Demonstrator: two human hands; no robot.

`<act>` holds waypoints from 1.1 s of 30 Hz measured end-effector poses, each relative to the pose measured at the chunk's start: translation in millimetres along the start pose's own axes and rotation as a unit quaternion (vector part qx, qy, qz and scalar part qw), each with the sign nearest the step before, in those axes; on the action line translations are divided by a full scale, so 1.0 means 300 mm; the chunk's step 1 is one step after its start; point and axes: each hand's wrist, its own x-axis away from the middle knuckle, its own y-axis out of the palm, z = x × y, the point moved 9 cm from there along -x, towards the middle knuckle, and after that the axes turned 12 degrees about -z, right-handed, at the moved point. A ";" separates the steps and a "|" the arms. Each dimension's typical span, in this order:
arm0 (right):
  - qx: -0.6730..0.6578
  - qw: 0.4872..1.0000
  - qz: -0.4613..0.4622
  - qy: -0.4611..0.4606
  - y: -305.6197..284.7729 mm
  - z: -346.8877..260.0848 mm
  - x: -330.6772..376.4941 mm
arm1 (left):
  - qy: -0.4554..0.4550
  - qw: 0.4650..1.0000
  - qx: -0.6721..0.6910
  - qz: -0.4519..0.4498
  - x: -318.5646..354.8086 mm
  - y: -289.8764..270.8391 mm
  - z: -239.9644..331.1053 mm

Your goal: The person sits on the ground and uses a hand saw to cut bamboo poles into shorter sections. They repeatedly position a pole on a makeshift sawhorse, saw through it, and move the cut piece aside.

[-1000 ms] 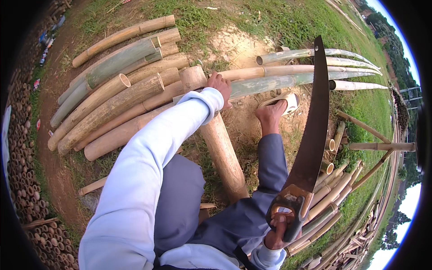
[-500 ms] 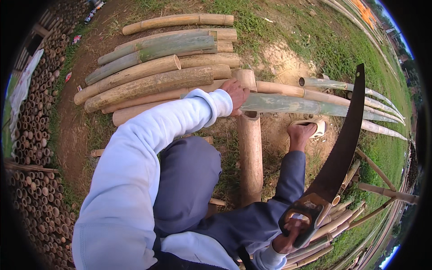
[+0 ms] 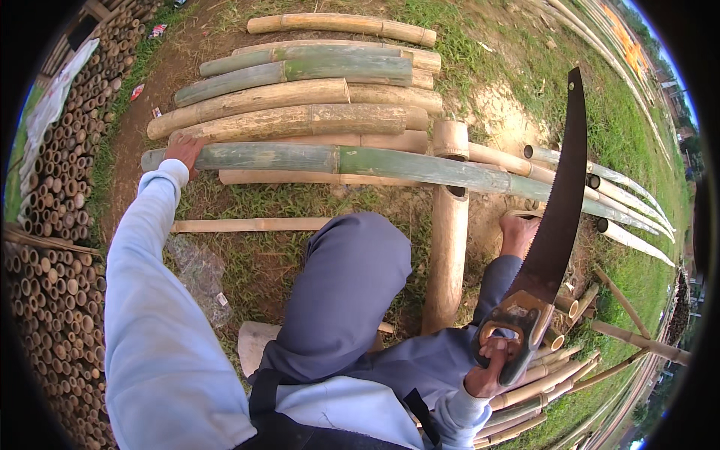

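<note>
One long green bamboo pole point(image 3: 360, 161), patchy grey, lies across a log point(image 3: 448, 247); left hand point(image 3: 184, 150) fingers rest on its end, right hand point(image 3: 491, 367) fingers clamp a curved saw point(image 3: 559, 217).

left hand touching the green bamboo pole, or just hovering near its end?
Touching. The head view shows the left hand laid on the near end of the long green bamboo pole, fingers over its top with no gap visible.

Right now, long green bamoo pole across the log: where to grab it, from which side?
Probably the bare left end of the green bamboo pole, from above, palm wrapping its round shaft. The left hand already rests there. The pole lies level across the upright log rest, its right part among split culms. The right hand holds the saw.
</note>
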 end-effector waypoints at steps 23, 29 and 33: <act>0.010 0.999 -0.027 0.027 0.067 0.016 0.072 | 0.109 0.970 0.214 -0.042 0.075 0.442 0.897; 0.004 0.999 -0.042 0.022 0.051 0.046 0.086 | 0.185 0.945 0.268 -0.032 0.087 0.466 0.911; -0.007 0.999 -0.042 0.003 0.036 0.059 0.079 | 0.186 0.956 0.221 0.046 0.162 0.188 0.753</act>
